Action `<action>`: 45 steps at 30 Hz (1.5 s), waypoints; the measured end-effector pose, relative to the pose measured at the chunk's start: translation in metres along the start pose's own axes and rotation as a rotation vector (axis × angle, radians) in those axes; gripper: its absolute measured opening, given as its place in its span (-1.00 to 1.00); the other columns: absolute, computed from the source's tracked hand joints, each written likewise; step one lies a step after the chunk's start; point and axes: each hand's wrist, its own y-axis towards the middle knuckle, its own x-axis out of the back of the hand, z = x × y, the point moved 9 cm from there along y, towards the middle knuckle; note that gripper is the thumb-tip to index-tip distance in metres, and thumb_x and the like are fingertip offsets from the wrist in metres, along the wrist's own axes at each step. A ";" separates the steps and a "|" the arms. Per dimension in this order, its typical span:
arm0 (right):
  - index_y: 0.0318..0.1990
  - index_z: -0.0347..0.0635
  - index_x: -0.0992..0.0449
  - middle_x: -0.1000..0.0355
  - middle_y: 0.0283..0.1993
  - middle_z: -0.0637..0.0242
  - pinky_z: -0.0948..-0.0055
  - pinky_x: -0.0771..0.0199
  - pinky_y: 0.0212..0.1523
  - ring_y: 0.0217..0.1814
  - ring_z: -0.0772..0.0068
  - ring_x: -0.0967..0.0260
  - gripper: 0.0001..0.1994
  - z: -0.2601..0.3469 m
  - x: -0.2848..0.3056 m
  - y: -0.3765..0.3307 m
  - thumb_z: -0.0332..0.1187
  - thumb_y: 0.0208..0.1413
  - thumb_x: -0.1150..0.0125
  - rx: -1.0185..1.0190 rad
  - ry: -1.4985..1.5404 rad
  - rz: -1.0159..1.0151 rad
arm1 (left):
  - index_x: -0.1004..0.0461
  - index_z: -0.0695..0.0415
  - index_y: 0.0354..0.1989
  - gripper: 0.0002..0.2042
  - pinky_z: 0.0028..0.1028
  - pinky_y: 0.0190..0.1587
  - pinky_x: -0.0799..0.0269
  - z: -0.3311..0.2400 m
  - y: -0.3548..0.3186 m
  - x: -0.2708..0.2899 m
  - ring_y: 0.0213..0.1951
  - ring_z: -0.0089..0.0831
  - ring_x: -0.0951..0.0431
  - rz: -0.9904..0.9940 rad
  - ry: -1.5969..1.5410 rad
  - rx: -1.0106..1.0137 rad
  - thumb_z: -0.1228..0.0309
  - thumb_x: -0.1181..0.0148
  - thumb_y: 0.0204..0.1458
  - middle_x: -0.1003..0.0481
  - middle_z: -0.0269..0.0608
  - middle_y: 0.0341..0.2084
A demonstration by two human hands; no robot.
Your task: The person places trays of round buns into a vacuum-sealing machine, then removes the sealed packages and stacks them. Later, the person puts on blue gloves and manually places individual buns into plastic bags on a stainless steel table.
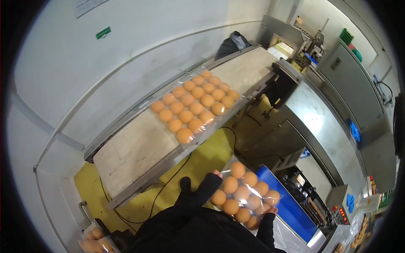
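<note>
A clear plastic bag of round golden-brown buns (241,193) is held in front of my body at the lower middle. My left hand (217,173) grips its upper left edge; only the fingertips show past the dark sleeve. At the lower right edge my right hand (272,210) has its fingers closed on the same bag, partly hidden by the sleeve and film. Beyond, on a pale conveyor belt (135,145), more bagged buns (196,108) lie flat in rows. Whether they are one bag or several I cannot tell.
To my right stand a blue belt (291,202) and a machine with a control box (342,213). A steel cabinet (350,80) is behind. More bagged buns (98,242) sit at the lower left. Black cables (166,185) cross the yellow floor (211,154). A white wall borders the conveyor.
</note>
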 end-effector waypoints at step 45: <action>-0.45 -0.17 -0.28 -0.29 -0.58 0.35 0.55 -0.32 -0.58 -0.62 0.57 -0.25 -0.76 -0.152 0.370 -0.271 -0.18 -0.04 -0.07 -0.128 -0.088 -0.753 | -0.35 0.10 -0.27 -0.74 -0.25 -0.10 -0.17 -0.382 -0.378 -0.358 -0.20 -0.20 -0.31 1.096 -0.078 -1.226 0.28 -0.04 -0.15 -0.32 -0.13 -0.30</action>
